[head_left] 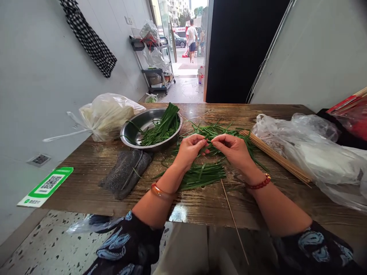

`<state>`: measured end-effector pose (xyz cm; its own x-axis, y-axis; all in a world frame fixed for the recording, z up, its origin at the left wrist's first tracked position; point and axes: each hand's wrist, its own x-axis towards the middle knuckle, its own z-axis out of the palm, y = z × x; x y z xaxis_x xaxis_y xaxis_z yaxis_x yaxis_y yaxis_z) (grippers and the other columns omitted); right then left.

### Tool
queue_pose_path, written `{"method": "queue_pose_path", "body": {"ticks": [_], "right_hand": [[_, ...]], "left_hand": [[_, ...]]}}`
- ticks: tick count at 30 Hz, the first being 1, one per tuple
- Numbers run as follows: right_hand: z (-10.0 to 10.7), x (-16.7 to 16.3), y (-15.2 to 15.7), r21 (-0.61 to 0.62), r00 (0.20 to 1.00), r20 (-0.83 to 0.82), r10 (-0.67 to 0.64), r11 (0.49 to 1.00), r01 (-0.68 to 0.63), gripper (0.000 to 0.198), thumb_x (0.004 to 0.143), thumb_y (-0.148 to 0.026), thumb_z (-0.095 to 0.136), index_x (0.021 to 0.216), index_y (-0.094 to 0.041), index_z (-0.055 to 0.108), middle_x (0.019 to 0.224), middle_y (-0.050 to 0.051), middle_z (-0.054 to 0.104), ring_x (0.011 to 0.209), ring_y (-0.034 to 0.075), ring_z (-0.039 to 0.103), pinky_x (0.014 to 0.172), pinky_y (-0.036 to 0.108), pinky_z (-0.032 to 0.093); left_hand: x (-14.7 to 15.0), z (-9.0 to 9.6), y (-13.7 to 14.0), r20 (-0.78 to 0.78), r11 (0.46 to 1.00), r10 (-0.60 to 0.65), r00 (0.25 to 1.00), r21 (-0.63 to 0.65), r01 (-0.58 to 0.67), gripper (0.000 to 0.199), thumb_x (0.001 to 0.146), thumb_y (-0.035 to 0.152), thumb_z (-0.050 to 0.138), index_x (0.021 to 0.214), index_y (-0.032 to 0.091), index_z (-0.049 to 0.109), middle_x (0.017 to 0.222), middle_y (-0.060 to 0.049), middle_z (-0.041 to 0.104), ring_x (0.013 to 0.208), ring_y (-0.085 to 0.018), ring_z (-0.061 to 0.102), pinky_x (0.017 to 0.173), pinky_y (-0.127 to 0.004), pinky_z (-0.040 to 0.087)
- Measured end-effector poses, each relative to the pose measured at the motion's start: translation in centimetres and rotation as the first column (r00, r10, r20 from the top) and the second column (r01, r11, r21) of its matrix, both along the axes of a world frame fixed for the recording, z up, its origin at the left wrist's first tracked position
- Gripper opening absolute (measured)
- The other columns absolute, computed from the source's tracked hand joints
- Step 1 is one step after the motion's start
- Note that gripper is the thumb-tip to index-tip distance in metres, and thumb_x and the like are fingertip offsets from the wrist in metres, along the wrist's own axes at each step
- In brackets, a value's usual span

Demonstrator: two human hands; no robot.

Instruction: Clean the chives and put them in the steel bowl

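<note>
My left hand [191,149] and my right hand [231,149] meet above the table's middle, fingertips pinched close together. Thin green leaf shows between them, seemingly garlic chives; how each finger grips it is too small to make out. Behind and under the hands lies a loose heap of garlic chives [213,131]. Closer to me, below my wrists, a neat bundle of cut garlic chives [203,175] lies flat. One bamboo skewer [231,213] starts beside that bundle and sticks out past the table's near edge.
Left of the heap stands a steel bowl [129,142] with more chives; a dark mesh cloth [124,173] lies before it. A tied plastic bag [107,110] sits at the far left. Bamboo skewers [278,158] and clear plastic bags [323,152] occupy the right of the wooden table [137,204].
</note>
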<state>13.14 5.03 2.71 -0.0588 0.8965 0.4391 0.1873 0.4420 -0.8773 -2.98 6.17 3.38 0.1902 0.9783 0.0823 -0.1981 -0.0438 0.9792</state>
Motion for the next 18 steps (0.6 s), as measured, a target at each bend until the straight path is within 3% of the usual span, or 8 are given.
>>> {"method": "queue_pose_path", "body": {"ticks": [3,7,12,18], "right_hand": [[0.24,-0.23,-0.39,0.004,0.999,0.009,0.035,0.999,-0.035,0.018,0.079,-0.038,0.067,0.08,-0.021,0.071,0.077,0.001,0.069,0.069,0.015,0.06,0.064,0.028,0.046],[0.25,-0.37,-0.47,0.067,0.998,0.048,-0.051,0.997,0.048,0.015,0.079,-0.035,0.067,0.079,-0.021,0.071,0.076,0.001,0.064,0.066,0.014,0.057,0.06,0.027,0.044],[0.06,-0.4,-0.36,0.168,0.986,0.038,-0.165,0.973,0.157,0.008,0.077,-0.03,0.069,0.077,-0.021,0.069,0.089,0.003,0.062,0.067,0.012,0.056,0.055,0.025,0.042],[-0.63,-0.57,-0.03,0.146,0.988,-0.029,-0.153,0.977,0.156,0.01,0.079,-0.032,0.067,0.08,-0.022,0.065,0.093,0.004,0.066,0.081,0.016,0.062,0.066,0.028,0.05]], "left_hand": [[-0.03,0.07,-0.18,-0.001,0.998,-0.068,0.998,-0.005,0.068,0.03,0.069,0.035,0.077,0.079,0.013,0.06,0.063,-0.001,0.064,0.049,-0.011,0.062,0.043,-0.019,0.044],[0.17,0.37,-0.71,-0.024,0.987,-0.16,0.987,-0.003,0.16,0.032,0.071,0.037,0.075,0.083,0.01,0.064,0.065,-0.003,0.066,0.049,-0.011,0.062,0.041,-0.018,0.044],[0.19,0.46,-0.84,-0.007,0.983,-0.185,0.983,-0.007,0.185,0.031,0.073,0.036,0.074,0.086,0.009,0.064,0.072,-0.005,0.068,0.052,-0.012,0.064,0.042,-0.018,0.045],[0.2,0.12,-0.7,0.012,0.98,-0.197,0.98,-0.022,0.197,0.032,0.073,0.035,0.074,0.087,0.009,0.062,0.073,-0.006,0.07,0.052,-0.012,0.065,0.042,-0.018,0.045]]}}
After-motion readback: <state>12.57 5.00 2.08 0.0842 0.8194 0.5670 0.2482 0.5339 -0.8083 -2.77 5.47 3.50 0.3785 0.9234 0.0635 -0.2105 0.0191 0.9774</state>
